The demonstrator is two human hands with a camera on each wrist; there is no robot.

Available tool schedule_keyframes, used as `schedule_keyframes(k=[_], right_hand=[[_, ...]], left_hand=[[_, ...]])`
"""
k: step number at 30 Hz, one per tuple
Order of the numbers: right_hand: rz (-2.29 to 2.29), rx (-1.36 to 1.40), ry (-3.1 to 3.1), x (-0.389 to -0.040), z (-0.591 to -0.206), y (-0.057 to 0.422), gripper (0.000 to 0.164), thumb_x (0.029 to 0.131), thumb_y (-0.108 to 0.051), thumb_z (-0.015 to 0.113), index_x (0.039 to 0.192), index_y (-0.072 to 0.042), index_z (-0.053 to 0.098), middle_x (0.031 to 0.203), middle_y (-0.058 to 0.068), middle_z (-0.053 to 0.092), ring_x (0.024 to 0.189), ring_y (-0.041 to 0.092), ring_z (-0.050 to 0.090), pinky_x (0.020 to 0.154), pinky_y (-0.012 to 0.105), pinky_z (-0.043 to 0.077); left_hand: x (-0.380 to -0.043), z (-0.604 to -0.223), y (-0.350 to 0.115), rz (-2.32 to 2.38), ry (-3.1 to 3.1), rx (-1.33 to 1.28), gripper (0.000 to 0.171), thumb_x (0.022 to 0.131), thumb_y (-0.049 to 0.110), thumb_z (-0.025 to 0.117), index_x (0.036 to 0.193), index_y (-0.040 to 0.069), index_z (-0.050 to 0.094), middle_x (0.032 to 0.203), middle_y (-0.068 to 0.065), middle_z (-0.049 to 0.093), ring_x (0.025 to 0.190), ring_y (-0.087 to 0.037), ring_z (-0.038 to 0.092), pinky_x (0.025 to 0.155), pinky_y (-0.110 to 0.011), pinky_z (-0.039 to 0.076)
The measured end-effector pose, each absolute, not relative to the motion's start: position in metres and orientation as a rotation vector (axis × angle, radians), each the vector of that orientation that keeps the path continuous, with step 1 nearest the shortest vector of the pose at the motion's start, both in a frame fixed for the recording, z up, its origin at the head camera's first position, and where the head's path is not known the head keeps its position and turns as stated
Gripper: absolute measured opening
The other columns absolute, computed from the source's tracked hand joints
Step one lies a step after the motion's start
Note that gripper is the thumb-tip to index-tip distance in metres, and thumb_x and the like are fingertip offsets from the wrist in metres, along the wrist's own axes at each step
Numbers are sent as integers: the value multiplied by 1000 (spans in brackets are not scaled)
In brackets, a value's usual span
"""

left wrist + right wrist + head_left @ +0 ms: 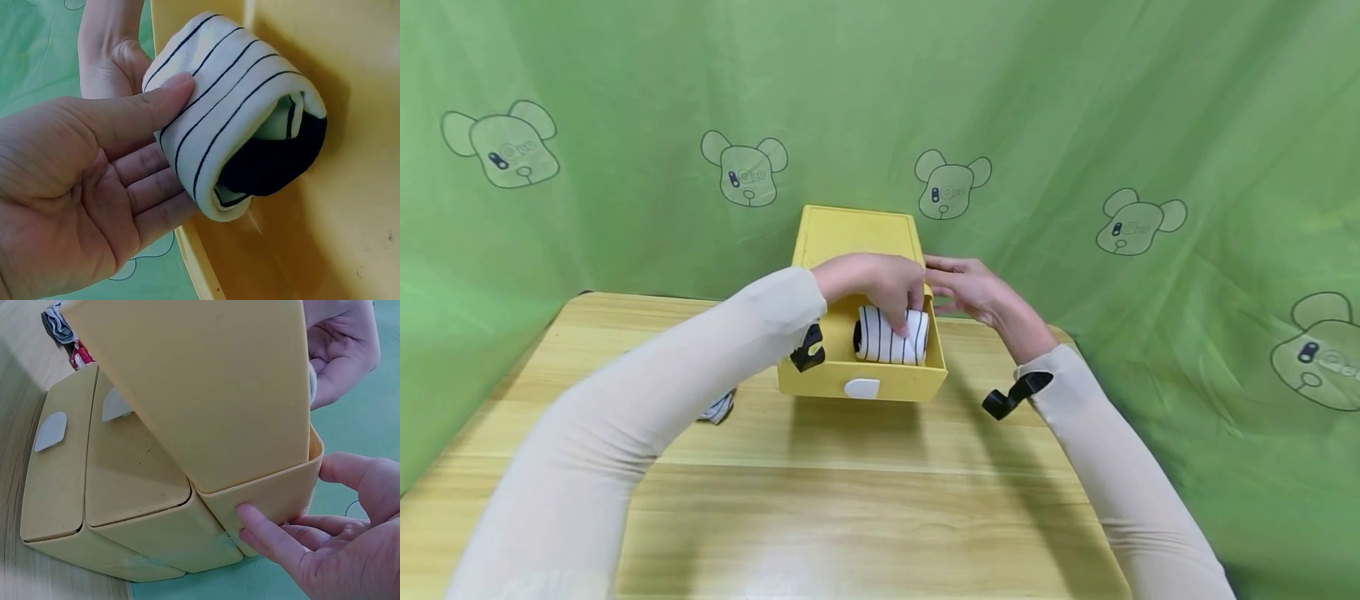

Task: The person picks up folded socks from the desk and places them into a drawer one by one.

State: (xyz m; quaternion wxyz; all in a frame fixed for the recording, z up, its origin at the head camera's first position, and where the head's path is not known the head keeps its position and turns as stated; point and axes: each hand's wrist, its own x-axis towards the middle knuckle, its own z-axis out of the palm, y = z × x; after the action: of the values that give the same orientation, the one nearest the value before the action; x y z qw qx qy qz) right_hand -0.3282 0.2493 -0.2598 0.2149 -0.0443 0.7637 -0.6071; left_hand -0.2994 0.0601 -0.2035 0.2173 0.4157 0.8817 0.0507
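Pale sleeve [610, 417] foremost, left hand [891, 283] pinches rolled cloth [887, 343] in yellow drawer [820, 382]; right hand [973, 290], fingers extended, touches casing [853, 233].

Green curtain [850, 75] — printed bear heads [951, 200] with small lettering [752, 177] — too faint to read.

Bright, diffuse light, apparently from overhead, fills the head view, leaving white glare on the near part of the wooden surface [865, 517] and soft shadows below the yellow drawer [820, 381] and beside the right sleeve [1120, 483]. The green curtain [865, 83] darkens at lower right. Both wrist views look duller: in the left, a striped roll [219, 94], sharply rendered, stands against brown shadow; in the right, the drawer's underside appears flatly shaded.
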Motion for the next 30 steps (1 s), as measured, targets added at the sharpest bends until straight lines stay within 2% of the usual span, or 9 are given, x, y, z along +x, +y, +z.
schedule_keyframes(k=[8,17,24,30], right_hand=[[-1691,-128,2126,-327,-259,248,62,105,-17,57,160,-7,30,167,16,28,148,38,39,115,55,42],[-1668,-131,2137,-327,-260,249,62,105,-18,56,160,-7,29,167,16,28,148,39,38,115,55,42],[-1647,-135,2159,-329,-260,250,66,104,-24,59,160,-8,28,161,20,39,146,38,42,116,56,41],[-1638,-123,2163,-329,-261,252,68,104,-24,60,161,-9,27,159,21,41,146,37,42,116,55,41]], left_hand=[[-296,-203,63,131,2465,1173,29,92,11,74,120,6,74,123,-7,71,114,-19,59,104,-30,49],[-292,-191,52,210,2524,1141,35,88,9,74,124,7,73,132,-7,67,114,-19,57,97,-29,51],[-282,-173,0,483,2537,1171,35,93,14,71,126,1,69,121,-12,73,112,-22,69,102,-34,54],[-272,-171,-70,725,2625,1122,34,97,18,68,128,4,67,122,-12,73,114,-24,69,105,-39,54]])
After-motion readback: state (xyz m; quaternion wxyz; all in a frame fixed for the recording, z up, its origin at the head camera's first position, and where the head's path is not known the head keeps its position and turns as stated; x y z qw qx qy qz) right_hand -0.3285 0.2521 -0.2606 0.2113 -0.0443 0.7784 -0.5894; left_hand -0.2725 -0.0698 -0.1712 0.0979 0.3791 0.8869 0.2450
